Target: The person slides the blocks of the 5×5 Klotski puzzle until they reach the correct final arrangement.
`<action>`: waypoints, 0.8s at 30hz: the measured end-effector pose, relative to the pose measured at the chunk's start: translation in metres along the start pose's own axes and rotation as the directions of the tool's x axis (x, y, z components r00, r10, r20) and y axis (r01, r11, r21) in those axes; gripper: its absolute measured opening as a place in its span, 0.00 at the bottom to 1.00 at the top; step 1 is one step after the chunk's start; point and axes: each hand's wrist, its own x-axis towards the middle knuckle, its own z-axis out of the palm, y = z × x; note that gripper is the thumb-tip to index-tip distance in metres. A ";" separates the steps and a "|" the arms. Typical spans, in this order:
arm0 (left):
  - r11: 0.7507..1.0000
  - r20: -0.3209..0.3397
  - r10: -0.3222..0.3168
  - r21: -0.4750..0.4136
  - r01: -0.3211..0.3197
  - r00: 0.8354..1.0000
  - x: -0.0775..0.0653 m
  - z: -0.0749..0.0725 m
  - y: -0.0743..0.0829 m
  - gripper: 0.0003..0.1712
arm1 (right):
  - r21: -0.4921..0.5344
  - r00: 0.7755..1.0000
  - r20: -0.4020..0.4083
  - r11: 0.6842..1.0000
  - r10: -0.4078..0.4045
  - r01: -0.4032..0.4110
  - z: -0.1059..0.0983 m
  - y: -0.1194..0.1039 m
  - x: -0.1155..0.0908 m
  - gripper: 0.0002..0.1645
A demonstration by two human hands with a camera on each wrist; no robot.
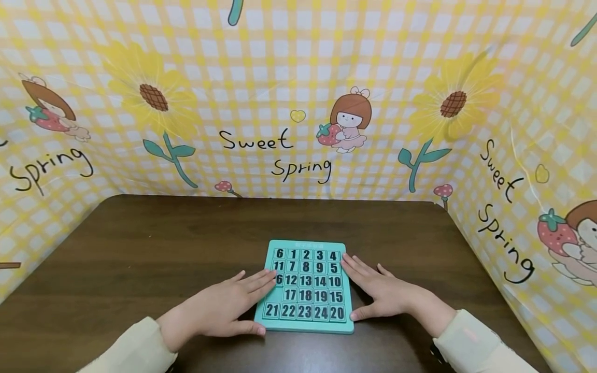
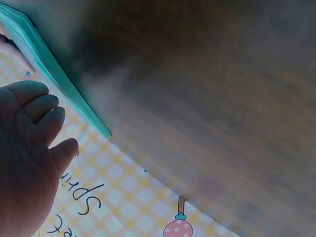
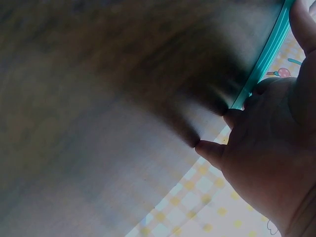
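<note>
A teal sliding number puzzle (image 1: 322, 328) lies flat on the table, its tiles marked with black numbers. A bare slot (image 1: 274, 295) shows at the left of its fourth row, beside tile 17 (image 1: 290, 295). My left hand (image 1: 228, 303) rests at the puzzle's left side with fingers extended. Its fingertips reach over the frame onto the tile ending in 6 (image 1: 279, 280), partly covering it, and the thumb lies by the near left corner. Along the right edge, my right hand (image 1: 387, 290) touches the frame with straight fingers, its thumb at the near right corner.
The dark brown wooden table (image 1: 186, 233) extends around the puzzle on all sides. A yellow checked cloth (image 1: 261, 62) printed with flowers, girls and "Sweet Spring" walls it in at the back, left and right.
</note>
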 end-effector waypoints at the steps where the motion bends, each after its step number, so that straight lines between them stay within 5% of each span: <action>1: 1.000 0.005 -0.005 0.001 0.005 1.000 0.001 0.000 -0.001 0.52 | 0.002 1.000 0.001 1.000 0.000 0.000 0.001 0.000 0.000 0.68; 13: 0.998 0.042 -0.027 -0.050 0.029 0.999 0.001 0.002 0.001 0.53 | -0.002 1.000 0.000 1.000 0.003 -0.003 0.002 0.002 0.001 0.68; 24: 0.999 0.008 -0.011 -0.052 0.011 1.000 -0.006 0.006 0.007 0.51 | 0.002 1.000 0.002 1.000 -0.005 0.005 0.000 0.000 0.000 0.67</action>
